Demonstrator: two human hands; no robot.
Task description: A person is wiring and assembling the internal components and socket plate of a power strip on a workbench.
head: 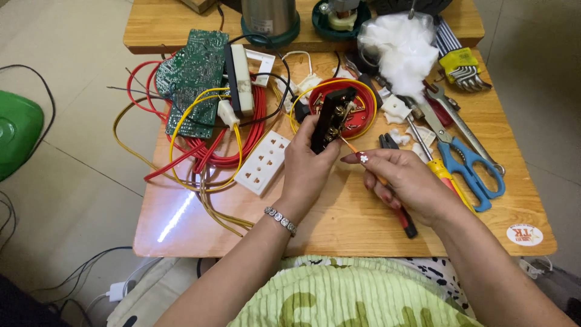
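black socket block (331, 118) in left hand (308, 163)

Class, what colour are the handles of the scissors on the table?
Blue, seen in the head view: scissors.

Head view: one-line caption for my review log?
Left hand holds a black socket insert upright while right hand applies a thin orange screwdriver over a cluttered wooden table.

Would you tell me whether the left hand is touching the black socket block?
Touching. The head view shows the left hand wrapped around the lower end of the black socket block, fingers and thumb pressed against its sides, holding it above the wooden table.
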